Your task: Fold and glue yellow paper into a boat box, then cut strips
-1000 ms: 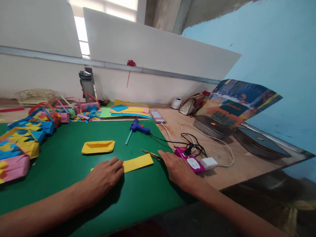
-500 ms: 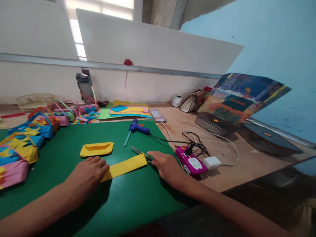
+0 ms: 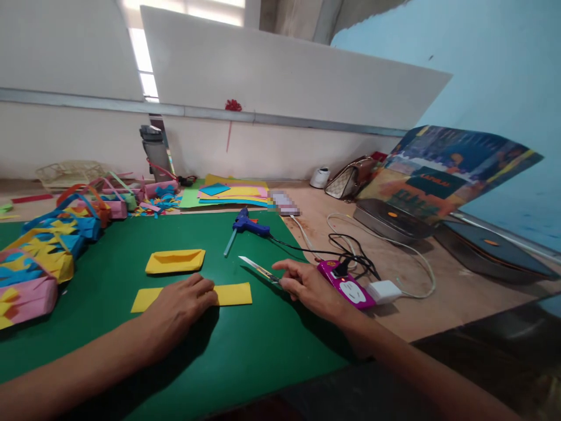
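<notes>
A flat yellow paper strip [image 3: 234,294] lies on the green mat [image 3: 263,356]. My left hand [image 3: 182,304] rests across its middle, fingers together and pressed on it, hiding part of the strip. In my right hand [image 3: 307,286] are scissors [image 3: 258,270], with the blades pointing left and away from me, apart from the strip. My fingers cover most of the handles. Just beyond my left hand sits a folded yellow paper tray [image 3: 175,262]. Farther back lies a blue glue gun [image 3: 249,225] with a glue stick in its rear.
Several decorated paper baskets [image 3: 56,245] line the left side. Coloured paper sheets [image 3: 232,192] and a dark bottle [image 3: 154,152] stand at the back. A purple power strip [image 3: 350,289] with cables is right of my right hand. Dark cases [image 3: 390,219] lie farther right.
The yellow strip has shifted left and been turned level, with my left hand now over its middle. The scissors have moved apart from the strip's right end. The view has shifted slightly.
</notes>
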Motion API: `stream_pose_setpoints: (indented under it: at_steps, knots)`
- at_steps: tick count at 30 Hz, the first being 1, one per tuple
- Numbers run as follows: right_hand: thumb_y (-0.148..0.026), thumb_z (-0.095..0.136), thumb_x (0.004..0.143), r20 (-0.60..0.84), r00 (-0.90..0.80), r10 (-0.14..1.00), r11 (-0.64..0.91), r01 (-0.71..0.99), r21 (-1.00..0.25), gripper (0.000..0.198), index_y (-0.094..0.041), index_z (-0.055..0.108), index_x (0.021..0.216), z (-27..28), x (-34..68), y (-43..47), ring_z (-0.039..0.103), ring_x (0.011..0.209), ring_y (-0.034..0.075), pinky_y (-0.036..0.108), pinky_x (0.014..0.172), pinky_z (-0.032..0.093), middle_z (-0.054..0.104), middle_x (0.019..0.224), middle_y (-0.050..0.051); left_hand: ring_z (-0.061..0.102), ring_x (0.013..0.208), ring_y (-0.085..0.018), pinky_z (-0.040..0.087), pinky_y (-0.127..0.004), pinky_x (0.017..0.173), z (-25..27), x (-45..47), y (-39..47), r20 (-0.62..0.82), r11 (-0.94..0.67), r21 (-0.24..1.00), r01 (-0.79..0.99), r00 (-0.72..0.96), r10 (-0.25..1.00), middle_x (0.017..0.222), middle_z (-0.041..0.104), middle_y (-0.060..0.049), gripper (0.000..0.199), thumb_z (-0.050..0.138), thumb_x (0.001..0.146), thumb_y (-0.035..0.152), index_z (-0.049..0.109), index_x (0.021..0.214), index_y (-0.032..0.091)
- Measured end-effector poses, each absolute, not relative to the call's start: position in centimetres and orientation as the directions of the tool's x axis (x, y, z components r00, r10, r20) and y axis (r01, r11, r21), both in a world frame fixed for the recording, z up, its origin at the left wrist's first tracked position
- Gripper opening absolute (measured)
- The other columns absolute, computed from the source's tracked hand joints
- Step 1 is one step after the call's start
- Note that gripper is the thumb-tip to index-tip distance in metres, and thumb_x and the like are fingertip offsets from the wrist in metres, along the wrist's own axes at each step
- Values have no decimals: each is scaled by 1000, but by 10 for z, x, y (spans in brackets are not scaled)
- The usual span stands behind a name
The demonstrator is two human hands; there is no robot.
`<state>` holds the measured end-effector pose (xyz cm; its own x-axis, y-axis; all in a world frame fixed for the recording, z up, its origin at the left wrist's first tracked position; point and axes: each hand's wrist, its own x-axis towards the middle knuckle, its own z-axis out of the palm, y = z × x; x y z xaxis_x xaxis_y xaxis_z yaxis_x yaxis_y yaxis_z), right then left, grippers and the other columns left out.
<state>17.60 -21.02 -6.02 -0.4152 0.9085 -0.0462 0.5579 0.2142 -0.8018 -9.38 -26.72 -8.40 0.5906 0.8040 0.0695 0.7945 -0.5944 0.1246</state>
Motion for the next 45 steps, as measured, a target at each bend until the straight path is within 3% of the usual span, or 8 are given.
stream_pose_setpoints:
  at_steps: [5,10,20,26,30,34,39,45]
  knots:
    - [-21,61,66,-178,-425,888,81,524,-848,35,-11,62,100,-54,179,-212,39,47,7,18,45,30,44,54,-8,52,92,-20,47,-30,74,-96,-105,-273,213,-591,122,797,561,800,108,59,-7,33,29,93,12,60,100,22]
    - [-24,60,70,-175,-443,880,130,576,-807,30,-14,67,98,-55,188,-214,38,45,7,19,43,25,44,50,-7,52,98,-20,49,-33,80,-106,-105,-274,372,-626,109,772,552,746,112,58,-8,32,31,93,14,61,100,22]
    - [-28,59,73,-176,-546,819,261,628,-733,31,-15,70,99,-53,194,-216,35,47,7,19,45,24,44,53,-5,52,99,-20,49,-28,75,-113,-109,-271,421,-644,143,752,542,727,112,58,-8,36,29,94,15,63,101,24]
    - [-26,56,78,-222,-656,722,442,684,-580,20,-16,68,91,-44,196,-221,36,48,8,20,45,22,44,55,-5,50,99,-22,45,-27,69,-112,-110,-269,328,-583,114,805,523,787,113,54,-8,35,29,94,17,61,104,28]
    - [-23,50,84,-133,-699,702,619,693,-370,15,-15,63,87,-43,193,-221,48,64,12,22,56,30,57,71,2,51,81,-19,35,-24,56,-100,-103,-272,177,-461,73,884,444,878,90,53,-5,31,32,94,24,62,100,29]
    - [-22,47,88,-83,-712,697,695,700,-167,15,-16,60,85,-47,187,-217,51,71,14,24,61,31,56,83,5,49,67,-15,27,-23,52,-94,-100,-270,85,-413,61,909,408,909,79,48,-2,31,31,94,27,61,101,28]
    - [-21,41,92,-88,-751,654,744,660,-105,20,-20,61,90,-51,182,-210,48,67,13,24,58,27,52,79,3,46,62,-13,23,-24,51,-96,-103,-253,65,-504,26,863,501,863,81,50,-2,36,33,91,22,55,118,33]
    - [-21,39,93,-9,-764,645,762,644,-69,24,-21,62,88,-57,181,-209,41,59,10,24,53,22,46,71,0,41,62,-13,18,-25,51,-100,-105,-242,81,-550,-1,835,548,833,79,48,-1,35,35,92,33,51,124,37]
